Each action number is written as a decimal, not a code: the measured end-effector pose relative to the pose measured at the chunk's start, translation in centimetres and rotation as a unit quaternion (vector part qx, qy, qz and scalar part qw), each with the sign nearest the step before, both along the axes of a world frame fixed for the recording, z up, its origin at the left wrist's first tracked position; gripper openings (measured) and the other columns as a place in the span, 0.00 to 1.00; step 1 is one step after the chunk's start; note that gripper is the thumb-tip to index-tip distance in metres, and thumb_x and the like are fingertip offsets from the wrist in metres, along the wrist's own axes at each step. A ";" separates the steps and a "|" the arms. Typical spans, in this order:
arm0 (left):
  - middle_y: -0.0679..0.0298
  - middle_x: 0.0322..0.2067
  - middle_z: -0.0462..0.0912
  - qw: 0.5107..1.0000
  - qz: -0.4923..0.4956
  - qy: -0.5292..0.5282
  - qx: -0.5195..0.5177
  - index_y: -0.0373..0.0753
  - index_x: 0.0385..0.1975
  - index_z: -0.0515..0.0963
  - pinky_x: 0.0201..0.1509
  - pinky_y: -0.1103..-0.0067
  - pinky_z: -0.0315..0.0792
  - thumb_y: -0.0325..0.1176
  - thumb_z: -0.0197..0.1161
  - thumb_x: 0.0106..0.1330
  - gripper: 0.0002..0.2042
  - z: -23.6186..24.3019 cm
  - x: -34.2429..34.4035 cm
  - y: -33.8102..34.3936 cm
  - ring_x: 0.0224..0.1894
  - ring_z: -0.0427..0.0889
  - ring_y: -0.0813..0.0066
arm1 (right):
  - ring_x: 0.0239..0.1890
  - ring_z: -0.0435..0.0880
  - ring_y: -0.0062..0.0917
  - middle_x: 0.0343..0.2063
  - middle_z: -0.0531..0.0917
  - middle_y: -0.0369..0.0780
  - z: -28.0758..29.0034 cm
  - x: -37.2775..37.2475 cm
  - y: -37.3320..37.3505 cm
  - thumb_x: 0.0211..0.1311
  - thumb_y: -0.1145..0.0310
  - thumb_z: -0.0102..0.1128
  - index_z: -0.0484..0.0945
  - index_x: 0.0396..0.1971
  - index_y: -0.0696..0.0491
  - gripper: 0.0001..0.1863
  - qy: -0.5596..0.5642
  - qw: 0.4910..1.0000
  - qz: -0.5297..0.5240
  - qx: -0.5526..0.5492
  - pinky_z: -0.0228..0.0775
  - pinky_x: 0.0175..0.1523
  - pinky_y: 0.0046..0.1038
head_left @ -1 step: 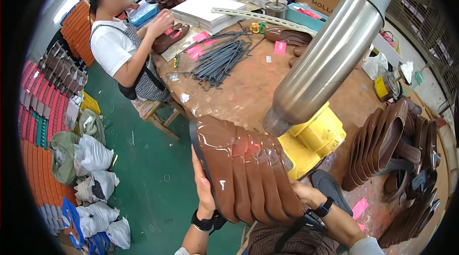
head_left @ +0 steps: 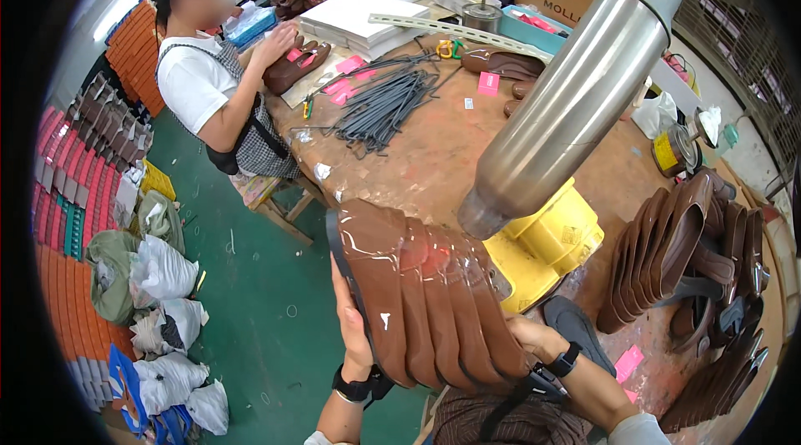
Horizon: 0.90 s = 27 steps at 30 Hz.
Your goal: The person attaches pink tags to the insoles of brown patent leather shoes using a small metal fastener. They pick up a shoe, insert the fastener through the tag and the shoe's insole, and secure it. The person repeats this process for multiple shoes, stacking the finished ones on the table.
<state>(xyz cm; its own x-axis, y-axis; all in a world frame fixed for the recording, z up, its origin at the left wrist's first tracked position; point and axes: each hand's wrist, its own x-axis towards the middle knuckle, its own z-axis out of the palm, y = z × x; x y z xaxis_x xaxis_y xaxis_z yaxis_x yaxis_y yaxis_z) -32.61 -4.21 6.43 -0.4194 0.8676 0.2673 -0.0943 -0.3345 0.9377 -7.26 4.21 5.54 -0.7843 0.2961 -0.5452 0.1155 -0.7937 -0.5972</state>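
Note:
A nested row of several glossy brown shoes [head_left: 417,303] is held in front of me, above the near edge of the table. My left hand [head_left: 354,330] supports its left end, with the palm and fingers along the dark sole of the outermost shoe. The right end rests in my right hand [head_left: 538,340], whose fingertips are hidden behind the shoes. Just beyond stands a yellow machine base [head_left: 555,236] with a tall metal cylinder [head_left: 576,95] leaning above it. Near my right wrist lies a dark grey sole-shaped piece [head_left: 577,328].
Across the table, a co-worker [head_left: 200,70] has a hand over a brown shoe [head_left: 292,68]. A heap of thin dark rods [head_left: 388,107] lies mid-table. More nested brown shoes [head_left: 655,253] fill the right side. Stuffed bags [head_left: 167,270] line the green floor [head_left: 259,303] at left.
The shoes in my hands have tipped very slightly to the left. The co-worker's hand has moved a little, its fingers now straighter above the shoe.

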 end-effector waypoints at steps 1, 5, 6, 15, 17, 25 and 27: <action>0.58 0.74 0.48 1.000 0.006 -0.010 -0.005 0.39 0.76 0.36 0.75 0.65 0.52 0.60 0.36 0.76 0.39 -0.3 -0.5 0.0 0.73 0.54 0.61 | 0.68 0.63 0.21 0.70 0.63 0.36 0.7 -0.7 0.5 0.58 0.83 0.53 0.55 0.73 0.55 0.40 -0.001 1.000 0.001 0.003 0.56 0.70 0.23; 0.58 0.74 0.50 0.999 0.035 -0.033 -0.022 0.39 0.76 0.36 0.75 0.65 0.53 0.60 0.35 0.76 0.39 -0.5 -2.0 0.2 0.72 0.56 0.61 | 0.69 0.61 0.20 0.71 0.60 0.36 0.8 -2.2 1.4 0.57 0.86 0.50 0.54 0.74 0.53 0.42 0.031 0.999 -0.012 -0.006 0.53 0.71 0.22; 0.58 0.74 0.50 0.999 0.034 -0.037 -0.016 0.40 0.76 0.35 0.75 0.64 0.53 0.60 0.35 0.76 0.38 -0.4 -2.1 0.3 0.72 0.57 0.61 | 0.70 0.61 0.21 0.72 0.60 0.36 0.7 -2.5 1.5 0.57 0.86 0.50 0.53 0.74 0.53 0.42 0.039 0.999 -0.019 -0.010 0.53 0.71 0.21; 0.56 0.72 0.54 0.997 0.051 -0.058 0.024 0.41 0.75 0.35 0.73 0.61 0.57 0.63 0.38 0.74 0.41 -0.6 -1.0 -2.1 0.70 0.61 0.56 | 0.69 0.60 0.21 0.70 0.62 0.37 1.1 -1.7 1.1 0.59 0.83 0.53 0.51 0.74 0.55 0.42 0.063 0.992 0.077 0.072 0.51 0.72 0.24; 0.55 0.70 0.56 0.996 0.059 -0.062 0.020 0.40 0.75 0.37 0.71 0.61 0.59 0.65 0.40 0.72 0.43 -0.6 -0.7 -2.8 0.68 0.63 0.56 | 0.69 0.60 0.21 0.70 0.62 0.37 1.4 -1.3 0.8 0.60 0.81 0.54 0.51 0.74 0.56 0.41 0.083 0.990 0.080 0.077 0.50 0.72 0.25; 0.54 0.70 0.56 0.995 0.062 -0.083 -0.005 0.36 0.73 0.42 0.71 0.61 0.59 0.70 0.44 0.67 0.48 0.6 1.5 -5.3 0.69 0.62 0.58 | 0.72 0.56 0.27 0.72 0.59 0.43 1.5 0.3 -0.3 0.66 0.69 0.60 0.49 0.74 0.58 0.41 0.106 0.967 0.109 0.207 0.44 0.75 0.31; 0.53 0.71 0.54 0.995 0.070 -0.057 -0.048 0.33 0.72 0.47 0.72 0.61 0.55 0.75 0.48 0.61 0.53 0.9 1.7 -5.5 0.71 0.57 0.58 | 0.73 0.54 0.29 0.72 0.57 0.44 0.7 0.7 -1.1 0.66 0.67 0.61 0.48 0.74 0.58 0.42 0.125 0.962 0.086 0.227 0.42 0.76 0.33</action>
